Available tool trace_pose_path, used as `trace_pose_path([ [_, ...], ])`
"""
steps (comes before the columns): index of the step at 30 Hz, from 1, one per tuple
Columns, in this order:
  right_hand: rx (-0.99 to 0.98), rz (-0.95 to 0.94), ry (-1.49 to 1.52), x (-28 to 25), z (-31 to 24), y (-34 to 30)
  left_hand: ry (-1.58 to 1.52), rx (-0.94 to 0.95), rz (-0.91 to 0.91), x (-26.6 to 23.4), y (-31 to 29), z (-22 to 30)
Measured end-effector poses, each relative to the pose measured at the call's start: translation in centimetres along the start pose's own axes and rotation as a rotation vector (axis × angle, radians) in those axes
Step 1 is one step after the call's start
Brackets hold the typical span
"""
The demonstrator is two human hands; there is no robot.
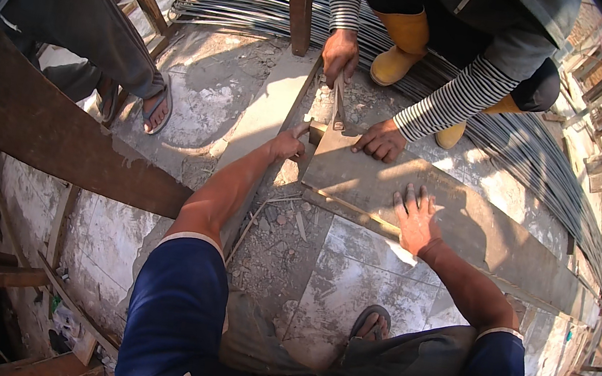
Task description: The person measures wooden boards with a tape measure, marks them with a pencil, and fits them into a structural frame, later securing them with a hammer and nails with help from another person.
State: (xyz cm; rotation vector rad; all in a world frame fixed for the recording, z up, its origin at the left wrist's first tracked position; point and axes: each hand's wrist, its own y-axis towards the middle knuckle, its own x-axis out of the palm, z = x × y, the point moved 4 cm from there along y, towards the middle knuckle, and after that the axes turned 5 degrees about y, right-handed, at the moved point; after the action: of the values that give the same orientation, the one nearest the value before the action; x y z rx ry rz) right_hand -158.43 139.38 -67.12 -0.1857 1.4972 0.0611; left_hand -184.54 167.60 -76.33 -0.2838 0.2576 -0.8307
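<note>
My left hand (pixel 289 144) is stretched out at the near end of a wide plank (pixel 465 213), index finger pointing at a small wooden block (pixel 317 131). I cannot tell if that fingertip touches the block. Nothing shows in this hand. My right hand (pixel 417 220) lies flat on the plank near its close edge, fingers spread. Across from me a person in striped sleeves crouches. One hand of theirs (pixel 341 54) grips a hammer-like tool (pixel 339 109), its metal end against the plank's end by the block. Their other hand (pixel 382 141) presses on the plank.
Bundles of steel rods (pixel 242 1) curve behind the crouching person's yellow boots (pixel 399 49). A long board (pixel 270 108) lies left of the plank, with rubble (pixel 275 238) between. A wide brown beam (pixel 73 127) juts in from the left, near another person's sandalled foot (pixel 157 110).
</note>
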Motion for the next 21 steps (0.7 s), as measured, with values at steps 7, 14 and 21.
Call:
trace_pose_path([
  [7, -0.006, 0.001, -0.006, 0.1, -0.2, 0.4, -0.030, 0.011, -0.001, -0.5, -0.1, -0.3],
  [14, 0.008, -0.035, -0.006, -0.3, -0.2, 0.2, 0.022, -0.023, 0.003, 0.0, -1.0, 1.0],
  [21, 0.028, -0.133, -0.047, -0.4, 0.0, 0.2, 0.056, -0.012, -0.002, 0.5, -1.1, 1.6],
])
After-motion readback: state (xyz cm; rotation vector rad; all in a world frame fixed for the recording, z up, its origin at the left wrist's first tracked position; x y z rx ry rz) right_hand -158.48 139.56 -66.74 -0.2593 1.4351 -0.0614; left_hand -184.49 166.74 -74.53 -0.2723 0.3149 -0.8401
